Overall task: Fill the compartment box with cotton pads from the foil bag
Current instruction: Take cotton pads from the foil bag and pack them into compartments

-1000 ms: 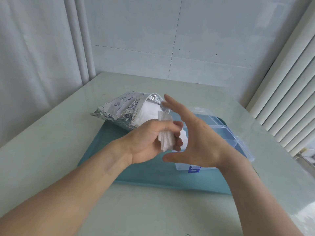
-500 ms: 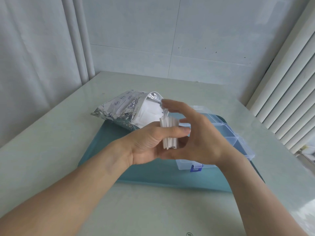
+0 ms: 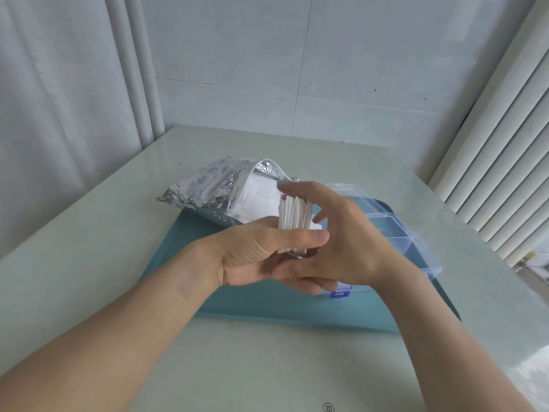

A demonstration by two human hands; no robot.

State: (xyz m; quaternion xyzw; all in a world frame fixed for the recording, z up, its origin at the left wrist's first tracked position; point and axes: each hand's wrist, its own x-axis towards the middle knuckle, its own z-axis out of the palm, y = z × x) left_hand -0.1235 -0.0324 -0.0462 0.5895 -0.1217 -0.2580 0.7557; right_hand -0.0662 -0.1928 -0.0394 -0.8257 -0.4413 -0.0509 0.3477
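We hold a small stack of cotton pads (image 3: 294, 224) upright and on edge between our two hands, above the near part of the teal tray (image 3: 267, 304). Our left hand (image 3: 261, 254) grips the stack, its thumb curled across the near face of the pads, while our right hand (image 3: 341, 242) cups the other side, fingers arched over the top edge and thumb lying beneath; it touches and steadies the stack, though how firmly it pinches we cannot tell. The foil bag (image 3: 219, 191) lies on its side at the far left of the tray, its mouth open toward us, with more white pads showing inside. The compartment box (image 3: 398, 233), clear plastic with a blue latch at its near corner, sits on the tray just behind and to the right of our right hand, lid open; the compartments we can see look bare, but our hands hide part of it, so we cannot say whether any pads lie there already. We judge the step in hand to be squaring up a batch taken from the bag, with the filling barely begun. The next move calls for keeping the pads pressed together so they do not fan apart, carrying them right over a compartment and lowering them in on edge between the dividers. The loose top edges already splay a little, so a slack grip could let some slip out.
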